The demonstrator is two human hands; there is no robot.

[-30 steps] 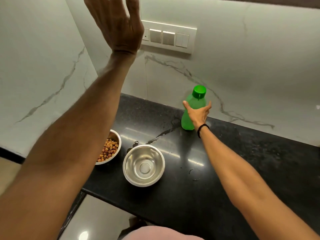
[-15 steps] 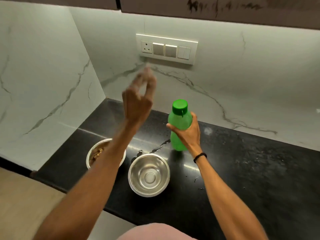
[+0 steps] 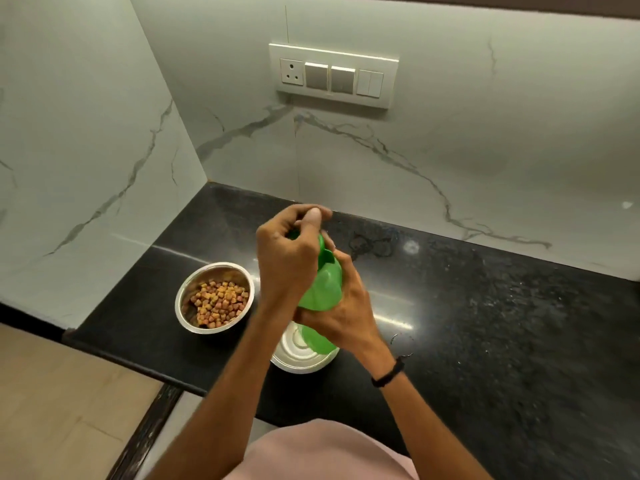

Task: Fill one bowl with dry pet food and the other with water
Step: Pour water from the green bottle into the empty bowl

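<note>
A green plastic bottle (image 3: 320,289) is held up over the counter, above the second steel bowl (image 3: 301,358), which is mostly hidden behind it and my hands. My right hand (image 3: 343,313) grips the bottle's body from the right. My left hand (image 3: 287,258) is closed over the bottle's top, hiding the green cap. To the left stands a steel bowl (image 3: 185,299) holding brown and yellow dry pet food (image 3: 218,303).
The black stone counter (image 3: 485,323) runs to the right and meets marble walls at the back and left. A switch and socket panel (image 3: 334,76) is on the back wall. The counter's front edge (image 3: 138,363) drops to a tiled floor.
My right hand lifted the bottle off the counter and brought it over the second bowl. My left hand came down from high up and closed on the bottle's top.
</note>
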